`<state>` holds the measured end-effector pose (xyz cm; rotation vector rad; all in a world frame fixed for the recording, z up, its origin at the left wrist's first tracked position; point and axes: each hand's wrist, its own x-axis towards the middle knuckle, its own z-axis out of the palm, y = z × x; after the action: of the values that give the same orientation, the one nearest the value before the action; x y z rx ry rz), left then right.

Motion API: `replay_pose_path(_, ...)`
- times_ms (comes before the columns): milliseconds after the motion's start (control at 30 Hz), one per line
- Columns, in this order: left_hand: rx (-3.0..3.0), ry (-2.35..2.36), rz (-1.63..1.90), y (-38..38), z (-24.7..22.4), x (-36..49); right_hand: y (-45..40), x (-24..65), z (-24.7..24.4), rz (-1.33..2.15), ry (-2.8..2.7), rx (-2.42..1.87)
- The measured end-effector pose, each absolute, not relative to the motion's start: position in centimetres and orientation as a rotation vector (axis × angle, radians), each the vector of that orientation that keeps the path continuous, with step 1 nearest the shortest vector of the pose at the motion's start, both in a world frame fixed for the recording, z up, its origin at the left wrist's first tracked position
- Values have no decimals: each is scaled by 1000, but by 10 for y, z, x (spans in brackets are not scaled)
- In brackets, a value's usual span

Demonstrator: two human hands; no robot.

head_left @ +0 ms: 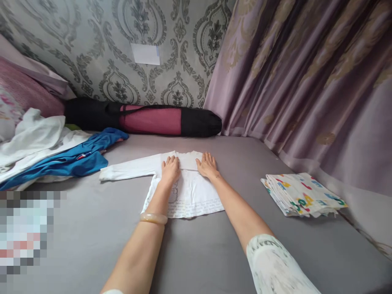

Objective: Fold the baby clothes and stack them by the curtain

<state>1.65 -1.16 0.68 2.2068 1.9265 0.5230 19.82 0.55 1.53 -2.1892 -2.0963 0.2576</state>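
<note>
A small white long-sleeved shirt (196, 192) lies spread on the grey bed sheet, with faint print along its hem. One sleeve (131, 168) stretches out to the left; the other appears folded across the upper chest, between my hands. My left hand (170, 168) presses flat on the shirt near its left shoulder, fingers stretched out, a pale bangle (153, 218) around that wrist. Flat near the right shoulder rests my right hand (207, 165), its fingers extended and the thumb pointing inward. Neither hand grips anything.
A heap of clothes, including a blue garment (88, 153), lies at left. A folded cloth with colourful letters (304, 194) sits at right. Along the patterned wall lies a long black and red bag (150, 120). Purple curtains (260, 69) hang at right. The lower left corner is pixelated.
</note>
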Motion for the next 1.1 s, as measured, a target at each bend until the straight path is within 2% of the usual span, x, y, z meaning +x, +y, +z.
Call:
replay_pose_path(233,2054,1962,335,-11,2,17,9,201,4,263,-2078,-2196)
replay_pose_path(433,1931,1923,321,-13,29,14,6,193,23,349,-2080,-2249)
replay_pose_path(600,1862,1916,433,-15,54,0,-5,170,25,397,-2144,-2083)
replay_pose_path(800,1804,1900,488,-9,45,-17,-6,162,12,363,-2160,-2124)
replay_pose_path(1000,1767,1864,574,-11,52,-26,-6,157,28,494,-2138,-2150)
replay_pose_path(1100,1763,1846,608,-12,54,-27,-12,140,32,509,-2178,-2028)
